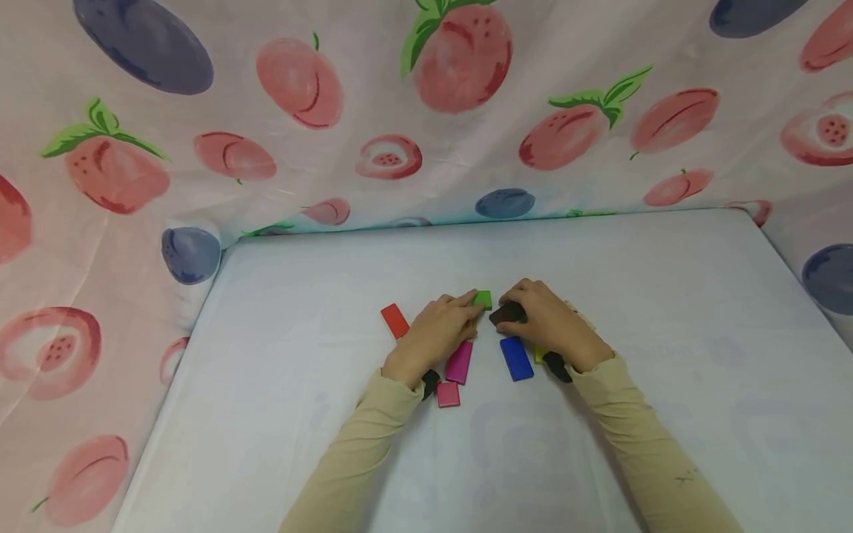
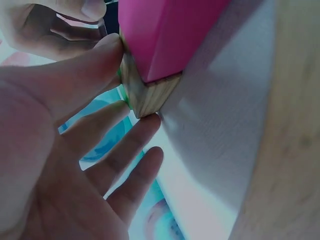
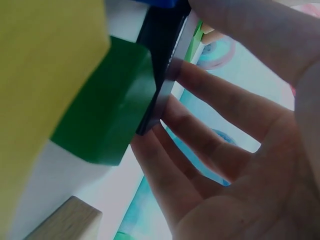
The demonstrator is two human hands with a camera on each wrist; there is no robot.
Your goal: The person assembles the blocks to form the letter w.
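My right hand (image 1: 549,318) grips a dark brown rectangular block (image 1: 508,315) between thumb and fingers; the right wrist view shows the fingertips along the edge of this dark block (image 3: 162,55). Opposite it, my left hand (image 1: 436,333) pinches a bare wooden block (image 2: 137,92) with its thumb on one side and fingertips at the other end. The left index finger reaches to a small light green block (image 1: 484,299). A magenta block (image 1: 459,363) lies just below the left hand. Below the right hand is a blue block (image 1: 516,359).
A red block (image 1: 395,320) lies left of the left hand, and a pink square block (image 1: 449,395) nearer the body. A yellow block (image 1: 538,355) and a dark green block (image 3: 107,105) sit under the right wrist. Fruit-print cloth (image 1: 300,170) hangs behind the white table (image 1: 300,311).
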